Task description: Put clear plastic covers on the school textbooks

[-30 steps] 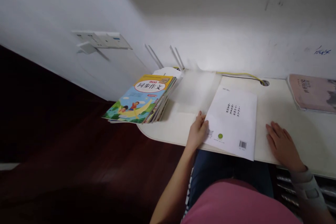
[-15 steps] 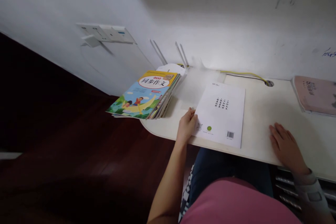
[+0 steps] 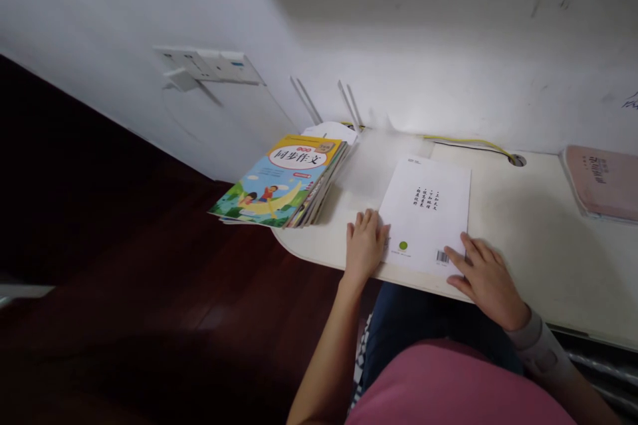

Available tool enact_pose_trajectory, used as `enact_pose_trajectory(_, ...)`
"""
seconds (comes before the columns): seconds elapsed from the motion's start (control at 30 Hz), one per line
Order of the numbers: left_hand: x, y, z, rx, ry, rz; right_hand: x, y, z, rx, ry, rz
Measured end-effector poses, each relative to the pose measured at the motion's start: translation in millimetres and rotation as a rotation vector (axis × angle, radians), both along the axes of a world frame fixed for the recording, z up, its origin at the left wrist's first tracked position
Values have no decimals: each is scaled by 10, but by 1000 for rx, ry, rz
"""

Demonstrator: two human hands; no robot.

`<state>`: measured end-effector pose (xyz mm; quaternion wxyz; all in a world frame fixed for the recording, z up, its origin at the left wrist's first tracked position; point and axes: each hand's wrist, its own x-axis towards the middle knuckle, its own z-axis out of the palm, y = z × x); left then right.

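Note:
A white booklet [image 3: 426, 209] lies face down on the pale desk [image 3: 528, 226], its barcode and green dot toward me. My left hand [image 3: 365, 247] rests flat with fingers spread at the booklet's near left corner. My right hand [image 3: 482, 277] lies open on the near right corner, fingertips by the barcode. A grey brace wraps that wrist. Neither hand grips anything.
A stack of colourful books [image 3: 284, 182] overhangs the desk's left end. A pink book [image 3: 603, 180] lies at the far right. A yellow cable [image 3: 473, 142] runs along the wall to a hole in the desk. Wall sockets [image 3: 209, 66] sit at upper left, above dark flooring.
My right hand has moved left from the bare desk onto the booklet's near right corner. My left hand has flattened at the left corner, and the booklet sits straighter.

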<state>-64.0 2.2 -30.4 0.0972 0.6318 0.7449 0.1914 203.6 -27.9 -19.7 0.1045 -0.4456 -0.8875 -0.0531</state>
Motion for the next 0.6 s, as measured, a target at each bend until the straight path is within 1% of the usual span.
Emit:
enact_pose_trajectory(0.13,5,-9,-15,-10,2,7,23,55,9,2,-15,-16)
enact_pose_trajectory(0.37,29,-32,-31,1,-10,31,0,34,6,1,-25,-29)
enact_pose_trajectory(0.43,63,-41,-4,0,14,50,3,34,3,-2,-30,-26)
enact_pose_trajectory(0.5,108,-48,44,28,81,67,8,35,5,-12,-34,-25)
enact_pose_trajectory(0.6,172,-65,165,89,173,71,11,36,12,-22,-31,-22)
